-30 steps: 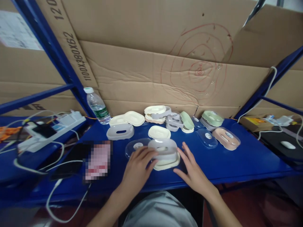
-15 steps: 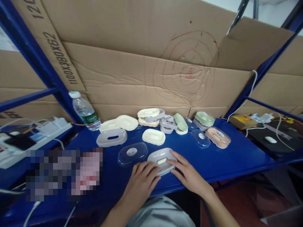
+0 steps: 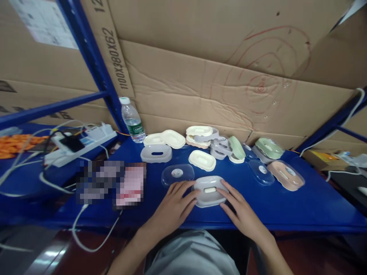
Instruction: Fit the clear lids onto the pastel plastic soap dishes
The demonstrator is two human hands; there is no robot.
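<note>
A pale grey soap dish (image 3: 206,198), oval with a wavy edge, lies on the blue table in front of me. A small cream bar-shaped piece (image 3: 210,190) sits in its middle. My left hand (image 3: 179,200) holds the left end of the dish, thumb at the near side. At the right end, my right hand (image 3: 239,208) grips the rim with its fingers spread along it and one fingertip close to the cream piece. Just beyond my left hand lies a clear lid (image 3: 169,176) with a round white label. The undersides of my fingers are hidden.
Behind stand a cream tray (image 3: 202,160), a grey slotted tray (image 3: 146,154) and a pile of cream, grey and green soap dishes (image 3: 219,147). A pink dish (image 3: 286,176) and clear lid (image 3: 259,173) lie right. Left are a water bottle (image 3: 133,124), power strip (image 3: 99,133) and cables.
My view has turned left, so everything sits further right in the picture. Both hands are still at the grey soap dish, which now lies more level in view.
</note>
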